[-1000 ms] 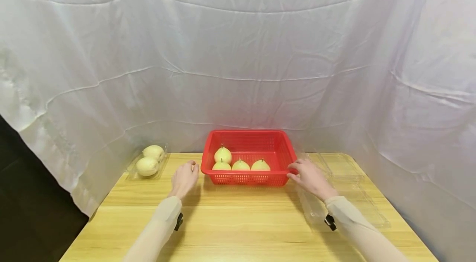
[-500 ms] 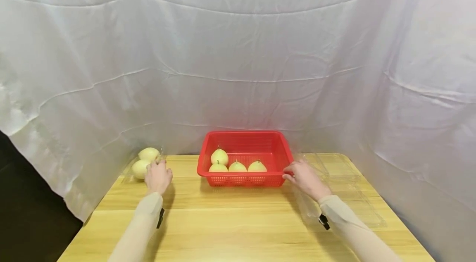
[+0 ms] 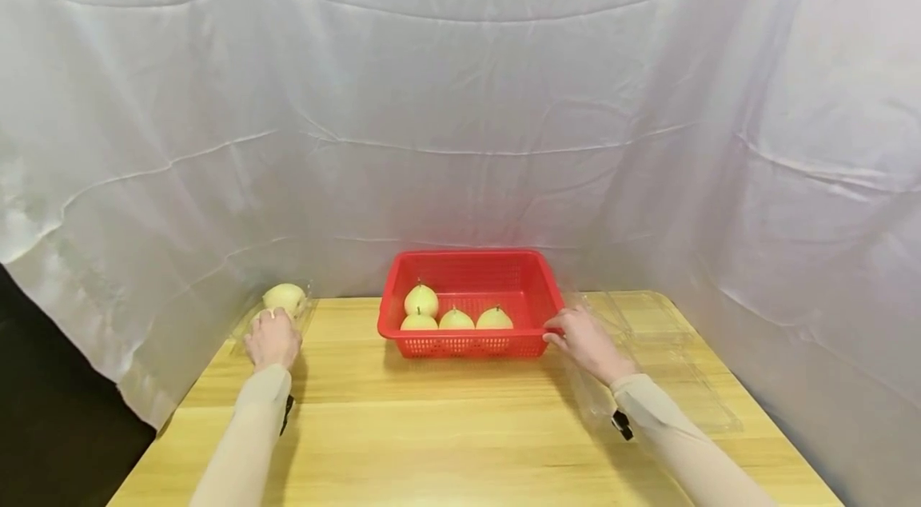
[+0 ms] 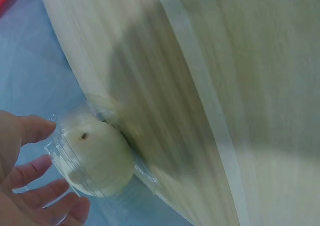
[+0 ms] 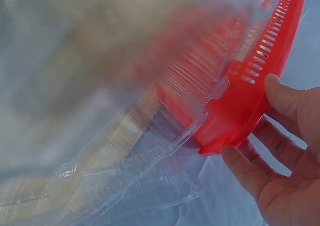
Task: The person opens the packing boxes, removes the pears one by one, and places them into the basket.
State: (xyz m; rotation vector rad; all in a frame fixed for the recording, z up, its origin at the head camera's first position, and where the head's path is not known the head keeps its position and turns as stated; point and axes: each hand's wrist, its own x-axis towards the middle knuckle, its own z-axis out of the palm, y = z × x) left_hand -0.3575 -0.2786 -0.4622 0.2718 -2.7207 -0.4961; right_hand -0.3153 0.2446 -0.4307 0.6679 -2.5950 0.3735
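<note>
At the left, my left hand reaches over the near pear in a clear plastic tray, hiding most of that fruit. The far pear shows just beyond my fingers. In the left wrist view, my spread fingers and thumb come up to the tray's edge, beside a pale yellow pear. My right hand holds the front right corner of a red plastic basket. The right wrist view has thumb and fingers around the basket's rim. Several pears sit at the basket's left and front.
Clear plastic containers lie on the right side of the wooden table, partly under my right forearm. A pale curtain hangs behind the table and along both sides.
My left hand has moved left from beside the basket to the pears in the clear tray. My right hand has stayed at the basket's corner. The head view has shifted slightly.
</note>
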